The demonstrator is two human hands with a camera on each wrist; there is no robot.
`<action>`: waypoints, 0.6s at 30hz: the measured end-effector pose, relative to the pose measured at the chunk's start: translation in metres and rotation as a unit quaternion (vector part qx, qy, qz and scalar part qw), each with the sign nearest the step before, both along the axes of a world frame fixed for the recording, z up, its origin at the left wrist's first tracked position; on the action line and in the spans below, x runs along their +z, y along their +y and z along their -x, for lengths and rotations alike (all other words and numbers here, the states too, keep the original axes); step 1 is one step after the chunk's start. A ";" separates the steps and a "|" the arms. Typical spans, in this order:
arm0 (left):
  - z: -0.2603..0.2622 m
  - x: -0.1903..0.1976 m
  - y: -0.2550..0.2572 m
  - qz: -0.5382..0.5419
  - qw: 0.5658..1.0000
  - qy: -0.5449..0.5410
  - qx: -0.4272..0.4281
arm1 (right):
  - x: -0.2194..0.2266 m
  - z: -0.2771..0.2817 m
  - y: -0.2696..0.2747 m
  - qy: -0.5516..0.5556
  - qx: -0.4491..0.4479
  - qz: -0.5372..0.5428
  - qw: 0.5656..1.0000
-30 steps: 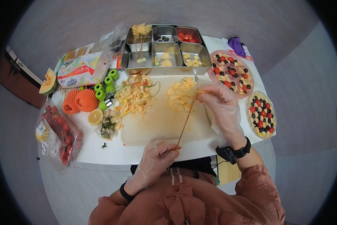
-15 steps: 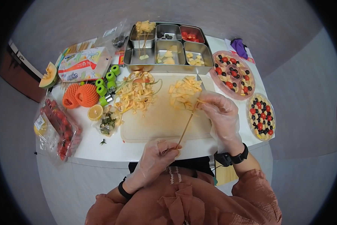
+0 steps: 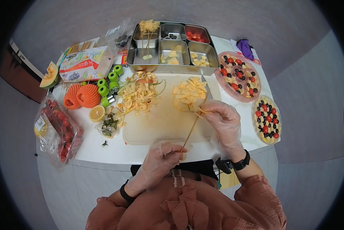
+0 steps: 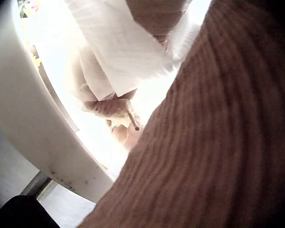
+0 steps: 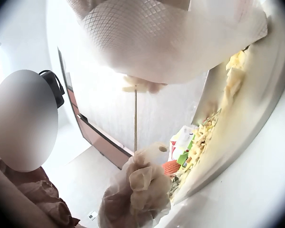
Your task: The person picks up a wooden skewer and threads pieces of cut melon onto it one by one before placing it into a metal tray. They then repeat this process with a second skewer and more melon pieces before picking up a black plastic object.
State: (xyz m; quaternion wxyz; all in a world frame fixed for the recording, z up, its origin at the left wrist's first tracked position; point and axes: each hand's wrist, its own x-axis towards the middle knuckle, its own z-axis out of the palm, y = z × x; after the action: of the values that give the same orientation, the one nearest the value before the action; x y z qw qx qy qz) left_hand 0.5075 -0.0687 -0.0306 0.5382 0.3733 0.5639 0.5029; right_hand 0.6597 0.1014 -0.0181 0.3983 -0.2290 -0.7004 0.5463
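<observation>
Gripping the lower end of a thin brown wooden skewer [image 3: 191, 132], the left hand [image 3: 156, 160], in a clear plastic glove, has its fingers curled round the stick near the table's front edge. The skewer slants up and away to the right hand [image 3: 222, 122], gloved likewise, whose thumb and fingertips pinch a narrow pale-yellow fruit strip [image 5: 130, 89] at the skewer's upper end. The left wrist view is washed out and the glove veils the contact, so I cannot tell whether the stick pierces the strip or only lies against it.

Both hands are raised over the near right part of a cream rectangular cutting board [image 3: 156, 126]. On it, just beyond the right hand, lies a loose pile of orange-yellow fruit strips [image 3: 188, 92]; a larger heap of yellow-orange peelings [image 3: 138, 96] spreads over its left side.

Behind the board stands a shallow stainless-steel tray [image 3: 172, 69] bearing square metal containers, with a bundle of skewered fruit strips [image 3: 149, 26] leaning over the back left one. To the left are green-handled cutters [image 3: 113, 76] and two orange foam-net sleeves [image 3: 89, 96].
</observation>
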 end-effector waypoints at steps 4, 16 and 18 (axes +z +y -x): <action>0.000 0.003 0.000 0.018 1.000 -0.014 -0.011 | 0.000 0.000 -0.001 0.008 0.000 -0.014 1.000; 0.002 0.006 -0.003 0.026 0.997 -0.074 -0.027 | 0.001 -0.001 -0.003 0.030 0.017 -0.033 0.999; 0.002 0.007 -0.003 0.028 0.996 -0.079 -0.027 | 0.001 -0.001 -0.003 0.033 0.017 -0.035 0.999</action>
State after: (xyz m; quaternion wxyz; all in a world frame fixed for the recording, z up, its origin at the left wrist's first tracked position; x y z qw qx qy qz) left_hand 0.5057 -0.0716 -0.0236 0.6046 0.3327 0.5230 0.5002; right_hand 0.6607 0.0980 -0.0173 0.4191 -0.1847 -0.7095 0.5356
